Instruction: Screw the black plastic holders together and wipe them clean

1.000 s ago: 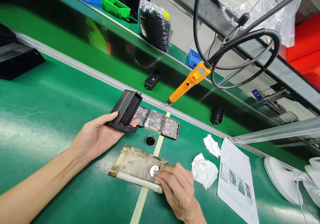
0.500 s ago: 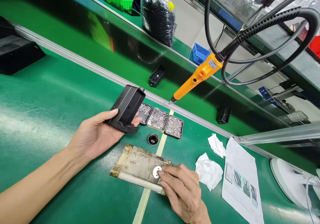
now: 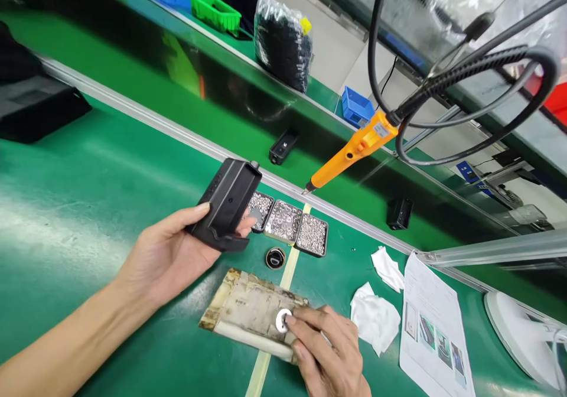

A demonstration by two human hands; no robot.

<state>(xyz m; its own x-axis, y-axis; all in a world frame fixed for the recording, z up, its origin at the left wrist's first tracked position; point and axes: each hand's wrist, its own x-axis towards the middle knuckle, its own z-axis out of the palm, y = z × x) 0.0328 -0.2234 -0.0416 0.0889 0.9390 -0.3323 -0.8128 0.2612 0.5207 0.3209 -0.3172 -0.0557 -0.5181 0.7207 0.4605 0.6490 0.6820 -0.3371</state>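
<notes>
In the head view, the left arm comes in from the lower left edge and the left hand is palm up near the centre. Its thumb presses on the near side of a black housing and its fingers run beneath, their tips showing past the far side; the grasp is partly closed. The housing is tilted, its hollow side facing up. The right hand reaches in from the bottom edge, right of centre, palm down, with thumb and forefinger closed on a small pale disc over a stained pad.

Just above centre, three small trays stand in a row: the left tray, the middle tray and the right tray, all holding many small metal parts. The housing and the left fingertips partly cover the left tray. Below them lies a round black piece.

An orange screwdriver hangs tip down on a black cable, above the right tray. At right are two white cloths and a printed sheet. At the top are a green basket, a filled clear bag and a blue bin.
</notes>
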